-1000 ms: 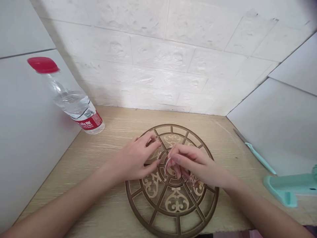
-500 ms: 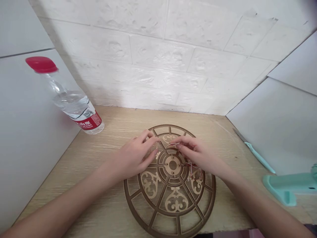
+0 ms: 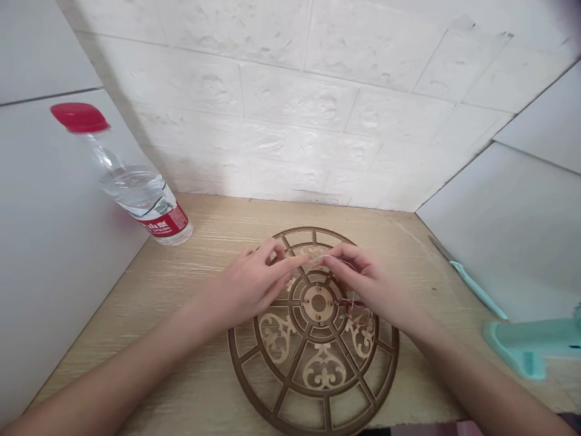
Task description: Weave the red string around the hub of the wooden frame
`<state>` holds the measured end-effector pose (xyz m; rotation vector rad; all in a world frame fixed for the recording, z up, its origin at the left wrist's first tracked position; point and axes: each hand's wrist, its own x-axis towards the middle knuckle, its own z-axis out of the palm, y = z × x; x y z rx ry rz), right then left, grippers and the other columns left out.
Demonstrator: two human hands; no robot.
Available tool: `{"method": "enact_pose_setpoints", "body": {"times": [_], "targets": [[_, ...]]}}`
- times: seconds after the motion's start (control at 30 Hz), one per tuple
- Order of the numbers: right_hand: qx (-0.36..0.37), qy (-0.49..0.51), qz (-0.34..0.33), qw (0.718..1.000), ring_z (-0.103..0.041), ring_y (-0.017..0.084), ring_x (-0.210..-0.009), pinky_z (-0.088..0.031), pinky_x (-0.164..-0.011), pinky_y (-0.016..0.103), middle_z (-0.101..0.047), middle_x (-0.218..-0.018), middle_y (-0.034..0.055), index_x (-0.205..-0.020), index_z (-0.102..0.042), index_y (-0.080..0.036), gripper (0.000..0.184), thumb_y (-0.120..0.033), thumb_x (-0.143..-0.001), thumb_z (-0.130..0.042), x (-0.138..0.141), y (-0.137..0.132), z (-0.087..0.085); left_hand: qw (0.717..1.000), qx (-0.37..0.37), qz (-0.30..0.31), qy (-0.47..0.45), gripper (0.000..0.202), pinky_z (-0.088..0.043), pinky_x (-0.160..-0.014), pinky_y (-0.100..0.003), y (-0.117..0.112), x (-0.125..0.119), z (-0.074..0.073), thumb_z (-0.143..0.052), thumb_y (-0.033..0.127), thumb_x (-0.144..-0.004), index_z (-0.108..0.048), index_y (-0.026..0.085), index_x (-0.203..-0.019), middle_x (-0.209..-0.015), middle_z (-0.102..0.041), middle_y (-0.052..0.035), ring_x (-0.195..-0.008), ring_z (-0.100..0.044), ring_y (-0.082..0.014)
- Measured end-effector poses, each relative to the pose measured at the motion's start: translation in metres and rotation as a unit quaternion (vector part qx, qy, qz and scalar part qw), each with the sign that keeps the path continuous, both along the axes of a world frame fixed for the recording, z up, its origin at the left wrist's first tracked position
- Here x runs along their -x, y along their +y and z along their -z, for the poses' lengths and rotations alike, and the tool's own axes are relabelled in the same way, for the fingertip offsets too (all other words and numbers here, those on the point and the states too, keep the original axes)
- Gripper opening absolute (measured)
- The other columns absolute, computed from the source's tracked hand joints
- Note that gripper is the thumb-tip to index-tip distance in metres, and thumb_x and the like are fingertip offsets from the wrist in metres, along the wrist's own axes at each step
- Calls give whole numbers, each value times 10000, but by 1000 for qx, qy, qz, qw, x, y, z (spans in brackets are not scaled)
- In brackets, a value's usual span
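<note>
A round bronze-coloured openwork disc (image 3: 324, 370), with spokes and pale scrolled ornaments, lies on the wooden tabletop under both hands. My right hand (image 3: 363, 275) is closed in a pinch over its upper right part, holding thin wires (image 3: 351, 264), white and reddish. More of these wires hang below that hand, near the disc's centre ring. My left hand (image 3: 265, 272) hovers over the upper left of the disc, fingers apart and index finger stretched toward the wire ends. Whether that fingertip touches a wire, I cannot tell.
A water bottle (image 3: 161, 212) with a red cap stands at the back left by the grey side panel. On the right lie a knife (image 3: 476, 287) with a mint-green handle and a mint-green plastic object (image 3: 512, 348). A white brick-patterned wall (image 3: 295, 139) closes off the back.
My left hand has shifted slightly right, its index finger stretching closer to my right fingertips. The wires in my right hand now show as a loop above the fingers.
</note>
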<state>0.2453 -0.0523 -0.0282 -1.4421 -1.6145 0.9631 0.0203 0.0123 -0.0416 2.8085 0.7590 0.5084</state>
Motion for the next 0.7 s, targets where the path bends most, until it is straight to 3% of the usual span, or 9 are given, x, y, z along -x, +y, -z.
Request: {"method": "enact_pose_setpoints", "body": {"times": [0.13,0.3,0.7], "targets": [[-64,-89,-4,994,-590,143,-787,-450,-674,257,-648,-876,28,-934,-620,-198,233,-359,-952,-452,1,-1,2,1000,4,5,3,395,-443,-829,-317,0,0,-2,-353,228,-966,-473,397,-1302,-1087,-446,-37,-944,-504,-149],[-154,-201,-18,967,-588,160,-800,-448,-704,292,-653,-913,52,-980,-597,-188,196,-295,-960,-434,4,-4,5,1000,10,1,6,341,-436,-820,-309,0,0,-3,-348,237,-965,-539,328,-1232,-1080,-446,-48,-931,-494,-153],[-175,-200,-18,964,-595,144,-781,-451,-693,271,-647,-872,32,-962,-573,-203,157,-275,-964,-433,9,-7,11,1000,-17,15,-9,306,-427,-813,-310,1,0,-3,-376,219,-954,-609,294,-1138,-1052,-470,-52,-939,-494,-164]]}}
